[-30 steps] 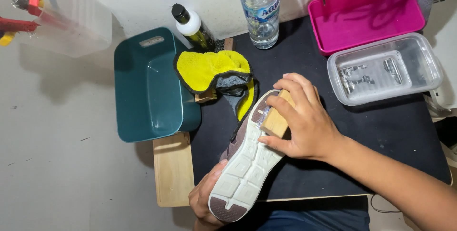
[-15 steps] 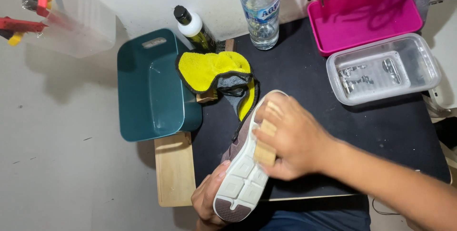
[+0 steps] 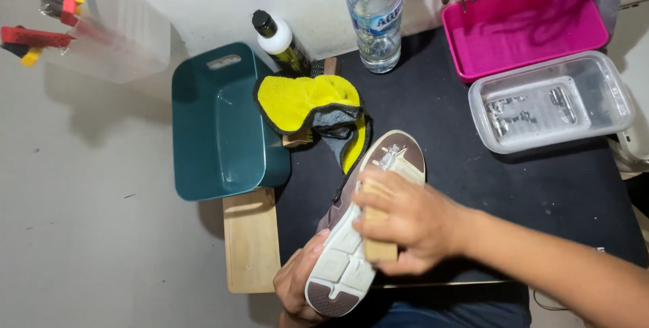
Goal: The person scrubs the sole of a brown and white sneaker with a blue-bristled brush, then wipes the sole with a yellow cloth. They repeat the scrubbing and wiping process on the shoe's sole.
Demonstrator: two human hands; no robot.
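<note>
The person holds a shoe point(image 3: 365, 226) with its pale sole turned up, above the near edge of a black table point(image 3: 541, 193). The left hand point(image 3: 297, 287) is under the heel end, with the fingers wrapped around the side of the shoe. The right hand point(image 3: 405, 220) lies on top of the sole and its fingers are closed around a wooden brush point(image 3: 376, 232), which is pressed against the middle of the sole. Just beyond the toe of the shoe lies a yellow cloth point(image 3: 304, 101) with a grey side, partly on the table and touching a dark green bin point(image 3: 220, 125). Behind the cloth stands a dark bottle point(image 3: 280, 44) with a white neck, and near it a clear water bottle point(image 3: 375, 17). At the far right are a pink tray point(image 3: 527, 27) and a clear plastic container point(image 3: 551, 101), well apart from the hands.
</note>
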